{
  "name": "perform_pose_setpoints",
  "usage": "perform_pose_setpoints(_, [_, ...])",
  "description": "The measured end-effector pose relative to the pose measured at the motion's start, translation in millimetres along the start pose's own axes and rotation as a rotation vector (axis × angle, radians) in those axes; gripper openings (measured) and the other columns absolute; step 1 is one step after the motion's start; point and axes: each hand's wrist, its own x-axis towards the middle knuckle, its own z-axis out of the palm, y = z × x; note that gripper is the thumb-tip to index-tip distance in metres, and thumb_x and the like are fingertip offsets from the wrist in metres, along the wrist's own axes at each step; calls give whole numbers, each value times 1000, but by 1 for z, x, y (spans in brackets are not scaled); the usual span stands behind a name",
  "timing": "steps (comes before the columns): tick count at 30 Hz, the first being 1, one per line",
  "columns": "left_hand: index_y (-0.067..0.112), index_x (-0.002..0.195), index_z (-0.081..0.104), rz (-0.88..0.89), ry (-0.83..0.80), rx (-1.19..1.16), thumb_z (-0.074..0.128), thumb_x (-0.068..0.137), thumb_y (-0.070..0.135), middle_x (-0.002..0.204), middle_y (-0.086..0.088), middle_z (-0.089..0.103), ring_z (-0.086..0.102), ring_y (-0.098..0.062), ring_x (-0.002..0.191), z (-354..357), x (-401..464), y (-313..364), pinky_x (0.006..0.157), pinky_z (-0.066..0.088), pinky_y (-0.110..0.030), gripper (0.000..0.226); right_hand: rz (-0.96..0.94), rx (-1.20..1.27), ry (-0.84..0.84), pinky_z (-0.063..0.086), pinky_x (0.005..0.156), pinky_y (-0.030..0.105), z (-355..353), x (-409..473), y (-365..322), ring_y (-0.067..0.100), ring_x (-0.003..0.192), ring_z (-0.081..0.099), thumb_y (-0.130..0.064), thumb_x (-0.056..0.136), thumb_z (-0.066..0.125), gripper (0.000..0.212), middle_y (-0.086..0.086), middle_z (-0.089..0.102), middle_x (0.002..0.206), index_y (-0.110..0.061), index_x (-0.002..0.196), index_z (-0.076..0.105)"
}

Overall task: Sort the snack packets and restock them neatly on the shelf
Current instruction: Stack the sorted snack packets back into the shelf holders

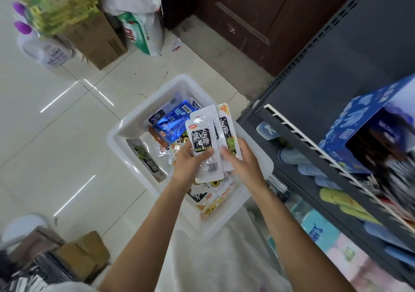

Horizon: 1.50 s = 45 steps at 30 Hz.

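Head view, looking down on both forearms extended over a white plastic bin. Left hand grasps a small stack of white snack packets, thumb curled across the front of the top packet, which carries a black label and a barcode at its lower end. Right hand holds the same stack from the opposite side, fingers wrapped behind the rear packets and thumb against the front edge. The stack stands roughly upright between the two hands, fanned slightly, held above the bin and clear of its contents.

Directly beneath the hands, loose packets lie jumbled in the near part of the bin, white with green and yellow print. Beyond the fingertips, further into the bin, a blue packet lies flat on top of others, and one packet leans against the bin wall to the left of the left hand.

To the right of the right hand stands a dark metal shelf. An open blue box sits on its upper level; lower levels hold blurred goods that cannot be identified.

Far beyond the bin, on the tiled floor, stand a cardboard box, a white jug and a printed sack.
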Motion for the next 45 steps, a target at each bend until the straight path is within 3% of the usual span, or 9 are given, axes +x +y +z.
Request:
perform_pose_setpoints(3, [6, 110, 60, 1, -118, 35, 70, 78, 1, 105, -11, 71, 68, -34, 96, -8, -13, 11, 84, 54, -48, 34, -20, 8, 68, 42, 59, 8, -17, -7, -13, -8, 70, 59, -37, 94, 55, 19, -11, 65, 80, -23, 84, 62])
perform_pose_setpoints(8, [12, 105, 61, 74, -347, 240, 70, 77, 6, 105, -7, 72, 70, -29, 93, 1, -40, 36, 79, 57, -43, 30, -123, 131, 117, 54, 66, 22, -55, -34, -26, 3, 83, 67, -19, 90, 63, 16, -9, 70, 97, -22, 105, 58])
perform_pose_setpoints(20, [15, 110, 62, 295, -168, 180, 70, 84, 16, 102, -5, 73, 71, -24, 90, 117, -105, 47, 80, 57, -42, 28, -245, 366, 545, 49, 44, 21, -191, -156, -14, 6, 61, 65, -5, 92, 56, 20, -1, 66, 87, -21, 102, 51])
perform_pose_setpoints(25, [23, 94, 65, 437, -222, 240, 68, 86, 17, 92, 3, 75, 71, -17, 85, 190, -144, 34, 75, 57, -34, 11, -324, 530, 713, 57, 55, 26, -269, -218, -2, 15, 76, 70, -6, 97, 49, 19, 0, 68, 98, -25, 98, 50])
perform_pose_setpoints(32, [7, 112, 58, 553, -250, 261, 69, 85, 18, 103, -3, 72, 70, -18, 91, 254, -170, 31, 68, 55, -25, 30, -493, 473, 849, 58, 69, 30, -337, -218, -8, 19, 92, 69, -7, 99, 43, 14, 5, 62, 112, -20, 104, 44])
perform_pose_setpoints(37, [9, 110, 59, 570, -221, 201, 67, 87, 16, 100, 0, 72, 70, -9, 84, 270, -163, 52, 64, 53, -19, 25, -506, 122, 964, 58, 63, 34, -344, -176, -19, 10, 80, 66, -14, 100, 43, 11, -1, 60, 100, -14, 110, 41])
perform_pose_setpoints(41, [12, 113, 56, 535, -265, 177, 63, 89, 13, 107, -1, 70, 69, -17, 94, 274, -148, 62, 67, 56, -25, 25, -588, -690, 982, 33, 39, 21, -322, -146, -14, 11, 49, 53, -15, 98, 46, 13, -4, 55, 62, -7, 102, 55])
perform_pose_setpoints(43, [13, 112, 55, 532, -289, 161, 63, 89, 11, 108, -1, 70, 68, -20, 97, 278, -139, 64, 71, 56, -32, 24, -549, -990, 938, 48, 51, 30, -317, -134, -4, 19, 68, 61, -12, 93, 52, 14, 3, 67, 76, -9, 97, 65])
perform_pose_setpoints(45, [18, 110, 55, 539, -315, 158, 63, 89, 11, 109, 0, 70, 68, -19, 97, 283, -134, 68, 76, 56, -36, 23, -428, -1113, 800, 47, 87, 39, -317, -128, 0, 23, 106, 53, -15, 91, 54, 26, 4, 66, 115, -12, 112, 68])
